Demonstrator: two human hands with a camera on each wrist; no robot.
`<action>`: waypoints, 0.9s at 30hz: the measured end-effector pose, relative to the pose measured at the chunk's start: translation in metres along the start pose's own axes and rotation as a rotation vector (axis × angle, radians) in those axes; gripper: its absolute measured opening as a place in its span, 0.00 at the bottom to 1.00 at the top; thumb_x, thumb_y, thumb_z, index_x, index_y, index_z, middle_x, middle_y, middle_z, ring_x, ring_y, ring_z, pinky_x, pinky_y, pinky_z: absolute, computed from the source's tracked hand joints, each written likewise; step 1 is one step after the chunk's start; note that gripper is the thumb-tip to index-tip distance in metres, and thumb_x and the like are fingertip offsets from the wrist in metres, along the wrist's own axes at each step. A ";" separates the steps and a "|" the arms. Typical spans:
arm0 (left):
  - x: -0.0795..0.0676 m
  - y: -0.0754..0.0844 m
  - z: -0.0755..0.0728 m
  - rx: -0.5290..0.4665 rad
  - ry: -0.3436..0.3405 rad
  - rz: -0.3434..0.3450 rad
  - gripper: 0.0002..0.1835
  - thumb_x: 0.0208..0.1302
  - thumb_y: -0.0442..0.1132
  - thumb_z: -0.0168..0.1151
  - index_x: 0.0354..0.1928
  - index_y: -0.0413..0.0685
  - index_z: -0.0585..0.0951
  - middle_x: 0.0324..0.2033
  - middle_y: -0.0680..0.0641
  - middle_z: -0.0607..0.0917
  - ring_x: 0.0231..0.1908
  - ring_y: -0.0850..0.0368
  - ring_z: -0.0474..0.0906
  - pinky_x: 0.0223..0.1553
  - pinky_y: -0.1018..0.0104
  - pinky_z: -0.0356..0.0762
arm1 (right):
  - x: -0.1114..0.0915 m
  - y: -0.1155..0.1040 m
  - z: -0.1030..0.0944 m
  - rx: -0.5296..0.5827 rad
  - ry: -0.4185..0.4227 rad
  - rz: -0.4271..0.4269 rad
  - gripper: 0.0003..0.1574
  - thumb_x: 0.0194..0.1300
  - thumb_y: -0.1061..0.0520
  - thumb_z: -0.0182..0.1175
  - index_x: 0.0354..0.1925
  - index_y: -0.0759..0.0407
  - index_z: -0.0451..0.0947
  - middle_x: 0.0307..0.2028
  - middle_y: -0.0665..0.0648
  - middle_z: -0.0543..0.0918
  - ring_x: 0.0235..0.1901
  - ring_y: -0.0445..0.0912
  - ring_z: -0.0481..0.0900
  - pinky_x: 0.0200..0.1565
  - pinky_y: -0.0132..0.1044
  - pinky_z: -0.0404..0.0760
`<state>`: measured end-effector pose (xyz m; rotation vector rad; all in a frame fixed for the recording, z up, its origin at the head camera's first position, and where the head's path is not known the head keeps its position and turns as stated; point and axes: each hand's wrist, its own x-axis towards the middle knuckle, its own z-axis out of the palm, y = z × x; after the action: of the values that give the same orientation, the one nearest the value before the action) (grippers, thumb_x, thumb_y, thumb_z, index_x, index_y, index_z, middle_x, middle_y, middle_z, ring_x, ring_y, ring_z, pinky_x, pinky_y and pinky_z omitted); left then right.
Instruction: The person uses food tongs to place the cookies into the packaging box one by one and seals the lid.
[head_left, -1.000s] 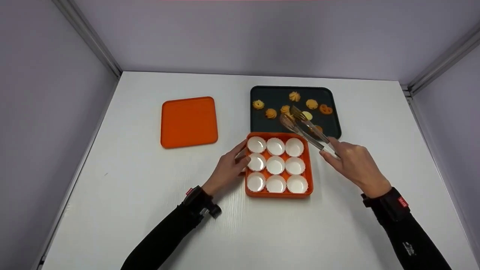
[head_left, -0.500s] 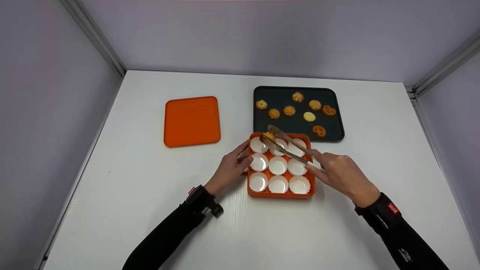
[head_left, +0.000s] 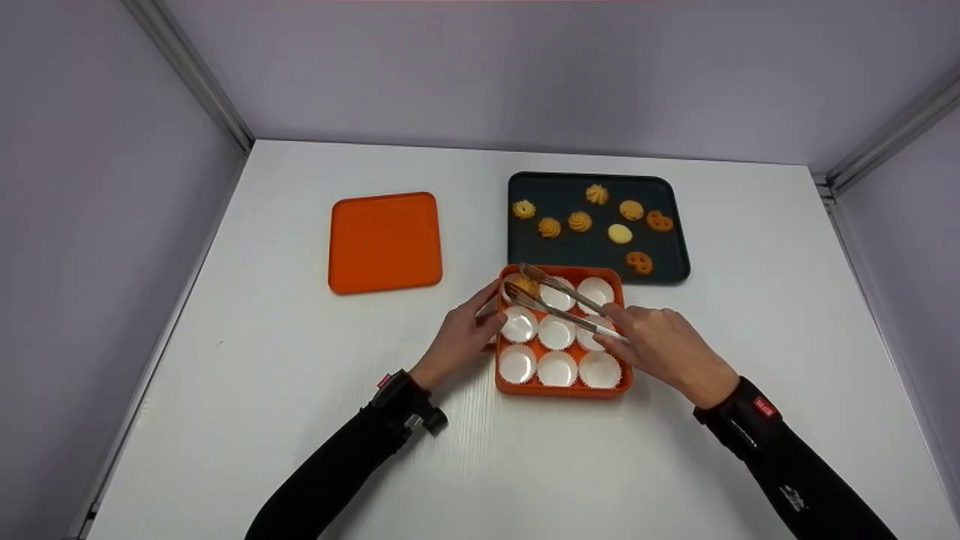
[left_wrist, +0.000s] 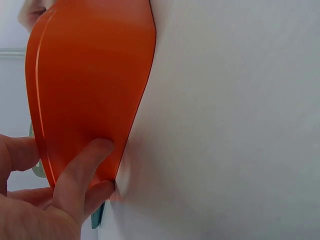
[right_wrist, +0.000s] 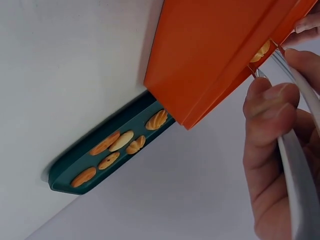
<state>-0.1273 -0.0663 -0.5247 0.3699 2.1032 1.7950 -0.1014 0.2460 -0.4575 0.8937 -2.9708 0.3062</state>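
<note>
An orange box (head_left: 564, 392) holds rows of white paper cups (head_left: 556, 331). At its left side, my left hand (head_left: 466, 339) grips the wall, thumb over the rim and fingers against the outside, as the left wrist view shows. My right hand (head_left: 667, 346) holds metal tongs (head_left: 564, 313) with pale handles. Between the tong tips is a golden piped cookie (head_left: 529, 286), at the back-left cup. The right wrist view shows this cookie (right_wrist: 260, 51) between the tips just above the box rim; whether it touches the cup is hidden.
Behind the box lies a dark green tray (head_left: 555, 187) with several cookies and pretzels (head_left: 639, 262). A flat orange lid (head_left: 385, 243) rests on the white table (head_left: 315, 375) at the left. Pale walls (head_left: 525, 75) enclose the table's back and sides.
The tongs have left the green tray, carrying a piped cookie toward me and left over the box, then down into the back-left cup area. My left hand keeps its place on the box.
</note>
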 end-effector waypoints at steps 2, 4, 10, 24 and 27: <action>0.000 0.000 0.000 0.017 0.004 0.002 0.35 0.80 0.39 0.56 0.83 0.51 0.56 0.78 0.44 0.63 0.70 0.42 0.71 0.47 0.56 0.87 | 0.001 -0.001 0.001 -0.008 0.001 -0.004 0.26 0.64 0.50 0.75 0.52 0.65 0.81 0.25 0.58 0.84 0.17 0.43 0.74 0.22 0.34 0.79; 0.001 -0.001 0.000 0.032 0.006 0.004 0.35 0.80 0.39 0.56 0.83 0.51 0.56 0.78 0.43 0.63 0.70 0.42 0.70 0.48 0.56 0.87 | 0.002 -0.001 0.002 -0.013 0.003 -0.006 0.26 0.64 0.50 0.75 0.52 0.65 0.81 0.25 0.58 0.84 0.17 0.43 0.74 0.22 0.33 0.78; 0.000 0.000 0.000 0.033 0.011 -0.023 0.35 0.79 0.41 0.57 0.83 0.54 0.57 0.77 0.42 0.65 0.68 0.42 0.73 0.46 0.56 0.88 | 0.001 -0.001 0.006 -0.038 0.030 -0.023 0.28 0.63 0.49 0.75 0.51 0.66 0.80 0.26 0.59 0.85 0.15 0.43 0.74 0.20 0.32 0.77; -0.001 0.002 -0.001 0.068 0.008 -0.014 0.35 0.79 0.42 0.57 0.83 0.53 0.57 0.76 0.41 0.65 0.68 0.43 0.73 0.45 0.57 0.88 | 0.000 -0.003 0.009 -0.106 0.046 -0.003 0.34 0.62 0.46 0.76 0.57 0.66 0.78 0.29 0.62 0.85 0.15 0.49 0.77 0.21 0.36 0.81; -0.001 0.001 -0.001 0.069 0.001 -0.005 0.36 0.79 0.42 0.57 0.83 0.52 0.56 0.77 0.41 0.65 0.69 0.41 0.72 0.45 0.57 0.88 | 0.000 -0.004 0.008 -0.113 0.047 0.001 0.34 0.62 0.45 0.76 0.56 0.66 0.79 0.29 0.63 0.85 0.15 0.49 0.77 0.20 0.36 0.81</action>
<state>-0.1267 -0.0674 -0.5231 0.3817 2.1692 1.7230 -0.0991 0.2413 -0.4649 0.8609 -2.9120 0.1546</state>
